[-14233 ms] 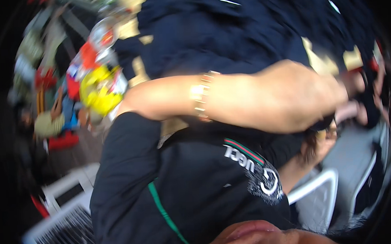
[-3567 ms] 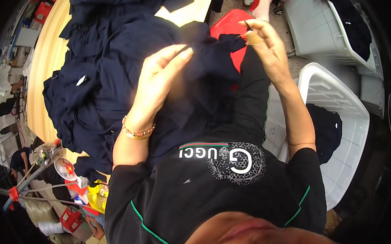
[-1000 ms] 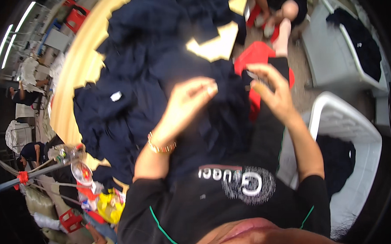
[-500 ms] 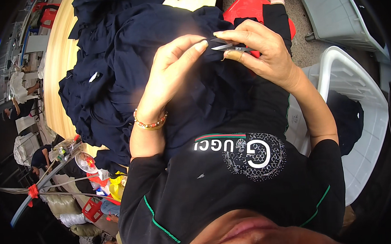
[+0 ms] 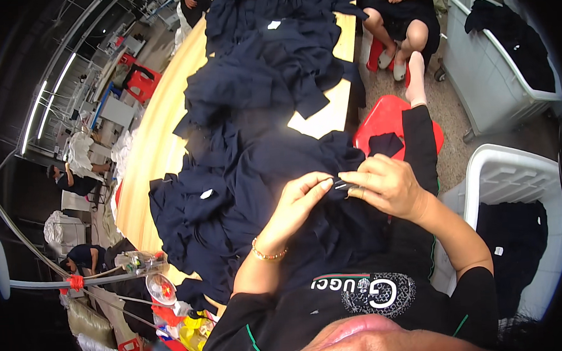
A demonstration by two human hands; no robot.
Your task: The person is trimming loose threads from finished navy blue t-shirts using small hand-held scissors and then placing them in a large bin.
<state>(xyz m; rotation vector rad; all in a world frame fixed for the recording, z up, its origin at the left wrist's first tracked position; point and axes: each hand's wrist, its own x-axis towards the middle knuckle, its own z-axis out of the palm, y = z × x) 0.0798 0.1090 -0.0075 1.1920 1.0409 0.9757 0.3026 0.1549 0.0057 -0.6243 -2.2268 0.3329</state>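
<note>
Two-handed in the head view: grasping small snips (image 5: 340, 186) in the right hand (image 5: 389, 185), close beside the fingertips of the left hand (image 5: 304, 196). Can see the left thumb and forefinger pinched together; cannot tell about any thread or cloth between them. Below and beyond the grip, can see a rumpled heap of navy cloth (image 5: 249, 171) with small white labels. Well left of the grip, see the bare part of a pale wooden table (image 5: 148, 189). Beyond the right hand, see a red stool (image 5: 380, 118) bearing a dark scrap (image 5: 385, 145); farther off, a seated co-worker (image 5: 402, 11). Right of the grip, see a white bin (image 5: 474, 172) with dark garments (image 5: 513, 246) inside.
</note>
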